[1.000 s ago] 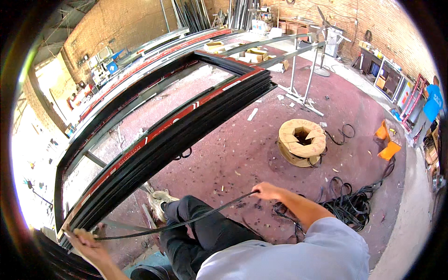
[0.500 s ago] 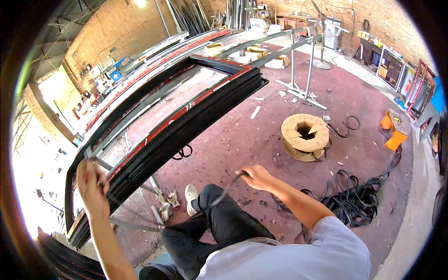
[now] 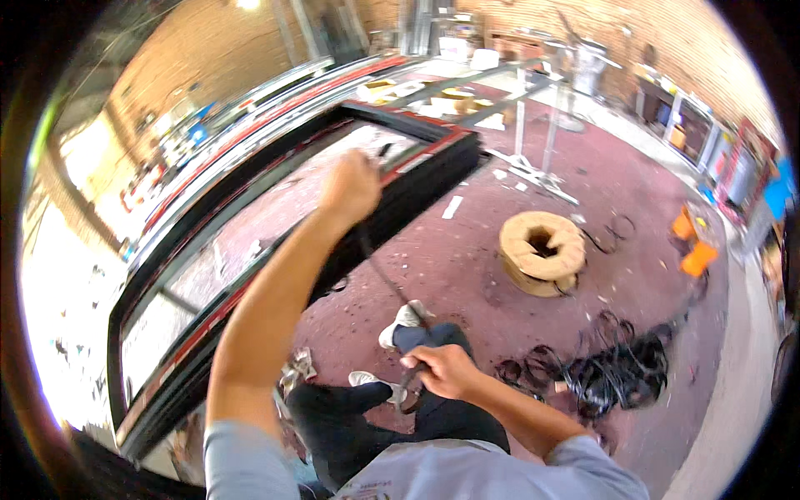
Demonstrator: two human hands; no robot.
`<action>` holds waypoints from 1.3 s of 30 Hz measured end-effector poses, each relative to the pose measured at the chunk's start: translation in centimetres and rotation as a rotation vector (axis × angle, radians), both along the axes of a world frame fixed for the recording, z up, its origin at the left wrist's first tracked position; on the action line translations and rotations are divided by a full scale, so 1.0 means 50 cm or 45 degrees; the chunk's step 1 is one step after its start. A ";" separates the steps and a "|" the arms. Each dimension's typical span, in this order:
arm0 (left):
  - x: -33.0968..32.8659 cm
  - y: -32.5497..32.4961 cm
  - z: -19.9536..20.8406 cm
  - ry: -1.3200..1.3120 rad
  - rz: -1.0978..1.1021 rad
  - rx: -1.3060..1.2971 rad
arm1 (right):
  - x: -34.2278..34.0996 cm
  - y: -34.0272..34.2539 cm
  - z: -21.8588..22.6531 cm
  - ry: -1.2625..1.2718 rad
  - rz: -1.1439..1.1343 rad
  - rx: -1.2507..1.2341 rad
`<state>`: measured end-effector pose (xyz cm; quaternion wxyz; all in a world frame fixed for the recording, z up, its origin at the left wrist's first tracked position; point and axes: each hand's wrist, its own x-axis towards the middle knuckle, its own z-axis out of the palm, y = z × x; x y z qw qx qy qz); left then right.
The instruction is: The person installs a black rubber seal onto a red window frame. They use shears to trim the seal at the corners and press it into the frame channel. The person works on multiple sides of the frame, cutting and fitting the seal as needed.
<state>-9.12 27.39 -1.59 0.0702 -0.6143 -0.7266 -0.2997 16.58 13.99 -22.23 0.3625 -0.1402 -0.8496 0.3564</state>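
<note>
A stack of black rectangular frames with red-faced edges slants across the left half. My left hand, smeared a little by motion, is closed over the near long rail toward the far corner. From beneath it a dark flexible strip runs down, fairly taut, to my right hand. That hand is closed around the strip in front of my lap, and a loose loop of it hangs below the fingers. A short dark piece pokes out just past my left hand; blur hides what it belongs to.
A cardboard-faced spool stands on the reddish floor at right. Nearer lies a tangled heap of black strips, with an orange object beyond. Metal trestles stand behind the frames. Gloves lie near my feet.
My left hand has swept right and away along the frames, from the near left end toward the far corner. My right hand has come down and slightly in, and the strip between them has straightened.
</note>
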 end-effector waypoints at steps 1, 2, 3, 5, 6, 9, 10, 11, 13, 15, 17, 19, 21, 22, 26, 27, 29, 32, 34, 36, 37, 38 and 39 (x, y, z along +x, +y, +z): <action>-0.025 0.030 -0.037 0.082 0.028 -0.061 | 0.015 0.000 0.007 -0.114 -0.034 -0.082; -0.005 0.039 -0.046 0.017 0.052 -0.114 | 0.037 0.009 0.014 -0.237 -0.085 -0.157; 0.012 0.038 -0.050 -0.047 0.085 -0.163 | 0.041 0.014 0.015 -0.141 -0.134 -0.080; 0.033 -0.007 -0.014 0.084 -0.069 -0.269 | 0.043 0.027 0.013 -0.046 -0.198 -0.093; 0.045 -0.031 0.000 -0.076 -0.052 -0.239 | 0.046 0.029 0.019 -0.074 -0.233 -0.163; 0.032 -0.040 -0.009 0.009 -0.105 -0.230 | 0.037 0.028 0.057 -0.140 -0.269 -0.127; 0.040 -0.058 0.007 0.068 -0.137 -0.278 | 0.038 0.027 0.055 -0.171 -0.288 -0.139; 0.028 -0.070 0.003 0.015 -0.124 -0.240 | 0.027 0.015 0.060 -0.188 -0.280 -0.187; 0.004 -0.080 -0.017 0.036 -0.150 -0.163 | 0.006 -0.003 0.079 -0.198 -0.298 -0.185; -0.022 -0.106 -0.028 0.067 -0.172 -0.145 | -0.018 -0.021 0.096 -0.230 -0.270 -0.203; -0.022 -0.152 -0.006 0.023 -0.163 -0.217 | -0.036 -0.041 0.102 -0.270 -0.275 -0.204; -0.030 -0.179 -0.018 0.001 -0.203 -0.169 | -0.051 -0.047 0.086 -0.175 -0.203 -0.163; -0.033 -0.210 -0.018 0.026 -0.251 -0.158 | -0.063 -0.059 0.076 -0.178 -0.194 -0.135; -0.048 -0.252 -0.011 0.021 -0.205 -0.188 | -0.083 -0.074 0.075 -0.169 -0.142 -0.150; -0.053 -0.298 -0.015 0.065 -0.273 -0.177 | -0.103 -0.083 0.065 -0.237 -0.152 -0.170; -0.052 -0.303 -0.021 0.083 -0.272 -0.172 | -0.106 -0.084 0.061 -0.265 -0.162 -0.173; -0.048 -0.310 -0.023 0.077 -0.284 -0.162 | -0.107 -0.083 0.041 -0.270 -0.172 -0.218; -0.047 -0.320 -0.021 0.011 -0.284 -0.149 | -0.114 -0.092 0.034 -0.344 -0.151 -0.286; -0.050 -0.321 -0.019 -0.009 -0.277 -0.152 | -0.108 -0.095 0.022 -0.423 -0.109 -0.328; -0.052 -0.314 -0.030 -0.046 -0.275 -0.063 | -0.088 -0.077 -0.023 -0.504 -0.033 -0.355; -0.051 -0.308 -0.033 -0.062 -0.283 -0.014 | -0.080 -0.074 -0.037 -0.533 -0.075 -0.311; -0.052 -0.311 -0.028 -0.196 -0.263 0.096 | -0.072 -0.069 -0.053 -0.558 -0.089 -0.320; -0.054 -0.317 -0.022 -0.330 -0.240 0.207 | -0.062 -0.062 -0.070 -0.585 -0.100 -0.328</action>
